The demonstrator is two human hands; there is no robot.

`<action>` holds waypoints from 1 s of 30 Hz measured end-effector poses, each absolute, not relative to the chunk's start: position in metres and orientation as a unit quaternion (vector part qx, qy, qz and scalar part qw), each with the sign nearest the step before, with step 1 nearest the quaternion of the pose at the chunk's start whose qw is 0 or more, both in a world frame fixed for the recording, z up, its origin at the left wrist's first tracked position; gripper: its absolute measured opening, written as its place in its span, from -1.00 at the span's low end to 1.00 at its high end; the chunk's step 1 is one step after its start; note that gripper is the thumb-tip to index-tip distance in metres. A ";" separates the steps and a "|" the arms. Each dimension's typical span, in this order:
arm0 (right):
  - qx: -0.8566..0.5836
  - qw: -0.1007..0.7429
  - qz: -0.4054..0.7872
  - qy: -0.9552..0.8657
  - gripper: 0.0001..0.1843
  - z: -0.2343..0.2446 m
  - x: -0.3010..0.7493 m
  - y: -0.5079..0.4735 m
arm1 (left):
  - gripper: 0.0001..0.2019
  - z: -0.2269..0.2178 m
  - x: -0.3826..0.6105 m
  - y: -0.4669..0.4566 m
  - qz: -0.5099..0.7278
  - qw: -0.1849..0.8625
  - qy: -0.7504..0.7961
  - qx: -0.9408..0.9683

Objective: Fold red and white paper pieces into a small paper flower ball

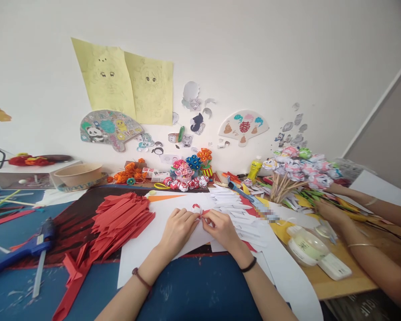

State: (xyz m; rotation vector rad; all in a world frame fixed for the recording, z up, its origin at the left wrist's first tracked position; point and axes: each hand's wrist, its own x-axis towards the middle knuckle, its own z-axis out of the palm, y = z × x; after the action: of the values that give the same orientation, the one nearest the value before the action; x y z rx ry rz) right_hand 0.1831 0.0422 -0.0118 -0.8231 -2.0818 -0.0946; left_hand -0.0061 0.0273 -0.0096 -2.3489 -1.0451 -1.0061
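Note:
My left hand (pixel 177 229) and my right hand (pixel 221 228) meet over a white sheet (pixel 143 249) on the blue table. Both pinch a small folded red-and-white paper piece (pixel 197 210) between their fingertips. A heap of folded red paper strips (pixel 120 220) lies just left of my left hand. A pile of folded white paper strips (pixel 240 214) lies just right of my right hand. Each wrist wears a thin band.
A blue glue gun (pixel 23 249) lies at the left. Small paper flowers (pixel 187 171), a yellow glue bottle (pixel 255 168) and a bowl (pixel 78 174) line the wall. Another person's arms (pixel 361 232) reach in from the right near a paper flower bouquet (pixel 297 171) and a white lidded box (pixel 307 247).

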 end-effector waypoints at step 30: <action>-0.302 0.391 -0.003 -0.869 -0.82 -0.017 0.181 0.044 | -0.78 -0.010 -0.010 0.023 -0.297 0.262 -0.363 -0.843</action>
State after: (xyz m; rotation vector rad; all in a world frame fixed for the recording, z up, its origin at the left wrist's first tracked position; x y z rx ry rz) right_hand 0.1811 0.0439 -0.0166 -0.7662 -2.2085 -0.0073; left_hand -0.0104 0.0230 -0.0101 -2.2826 -0.9834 -0.8028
